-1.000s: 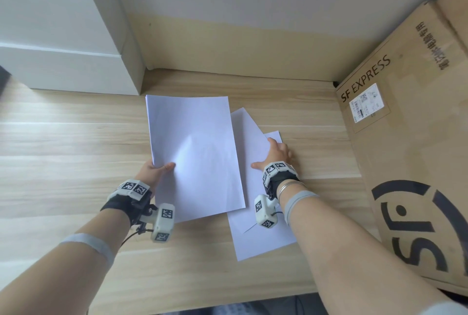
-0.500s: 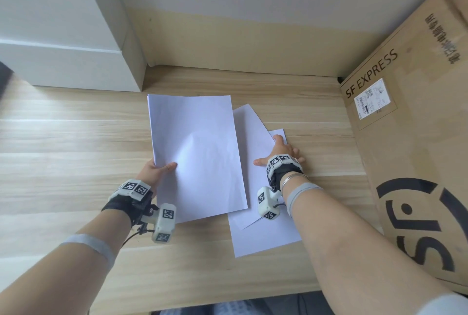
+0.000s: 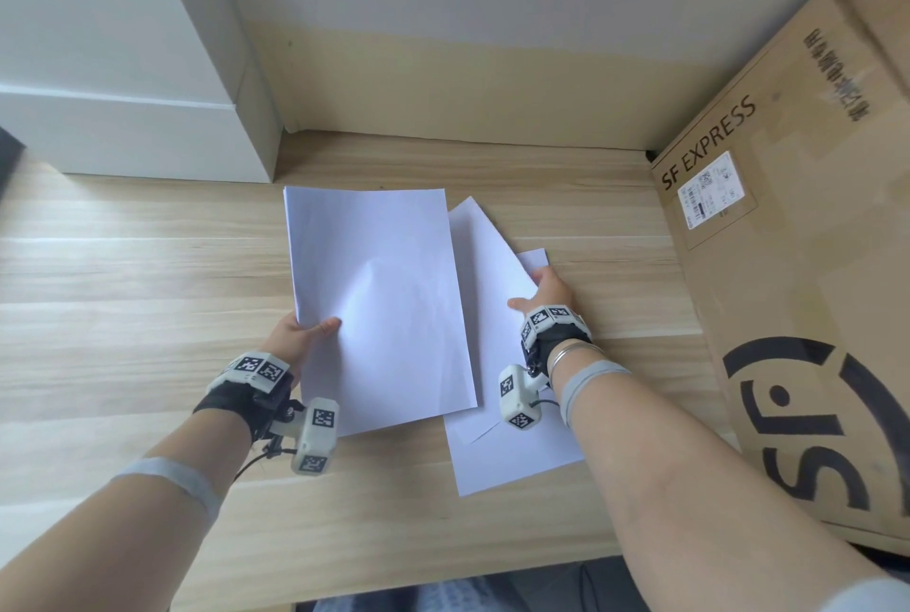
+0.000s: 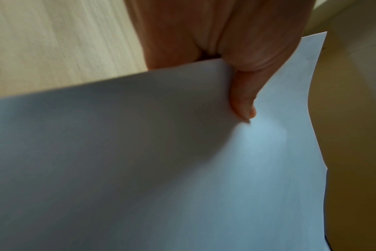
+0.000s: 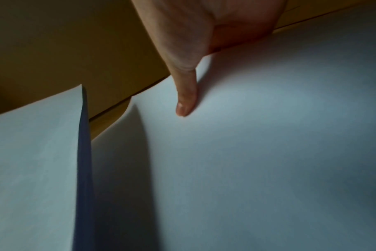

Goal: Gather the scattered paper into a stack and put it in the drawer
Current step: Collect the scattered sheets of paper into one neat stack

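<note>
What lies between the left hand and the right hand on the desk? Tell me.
In the head view, white paper: the sheet that the left hand pinches, then two overlapping sheets under the right hand.

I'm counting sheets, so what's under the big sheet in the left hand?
Under the big sheet, two more sheets poke out at its right; the right hand grips them. Anything further beneath is covered.

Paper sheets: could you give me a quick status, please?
Left hand pinches top sheet. Right hand grips skewed sheets. Not yet stacked. Cardboard box close right.
</note>
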Available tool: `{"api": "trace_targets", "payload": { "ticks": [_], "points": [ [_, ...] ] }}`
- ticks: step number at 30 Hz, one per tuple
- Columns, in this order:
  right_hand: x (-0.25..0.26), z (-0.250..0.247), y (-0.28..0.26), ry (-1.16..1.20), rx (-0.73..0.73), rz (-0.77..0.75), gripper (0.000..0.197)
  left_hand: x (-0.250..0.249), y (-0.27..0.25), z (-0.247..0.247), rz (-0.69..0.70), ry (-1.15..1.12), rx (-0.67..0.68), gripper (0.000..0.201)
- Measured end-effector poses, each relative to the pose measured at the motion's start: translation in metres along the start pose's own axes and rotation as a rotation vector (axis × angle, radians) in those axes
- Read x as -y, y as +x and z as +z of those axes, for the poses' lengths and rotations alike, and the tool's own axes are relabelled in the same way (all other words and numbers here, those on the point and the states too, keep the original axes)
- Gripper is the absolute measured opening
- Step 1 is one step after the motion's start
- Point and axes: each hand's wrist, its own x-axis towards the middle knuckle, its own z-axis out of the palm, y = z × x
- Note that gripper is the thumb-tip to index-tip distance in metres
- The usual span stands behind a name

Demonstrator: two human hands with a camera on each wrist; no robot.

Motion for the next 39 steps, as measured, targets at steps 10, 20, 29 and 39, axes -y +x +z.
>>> {"api": "trace_targets", "payload": {
  "ticks": [10, 20, 29, 39],
  "points": [
    [-0.048, -0.021, -0.024, -0.091, 0.022, 0.239, 0.056, -0.01, -0.01, 0.014, -0.001, -0.004, 0.061, 0.007],
    [-0.061, 0.001, -0.049, -0.139, -0.089, 0.21, 0.058, -0.001, -0.014, 0.015, -0.001, 0.017, 0.067, 0.014],
    [-0.065, -0.005, -0.042, 0.095, -0.113, 0.129, 0.045, 0.004, -0.013, 0.007, -0.017, 0.039, 0.056, 0.012],
    [-0.08, -0.061, -0.024, 0.219, -0.376, 0.109, 0.024, 0.008, 0.0, -0.003, -0.07, 0.115, 0.032, 0.019]
  ]
}}
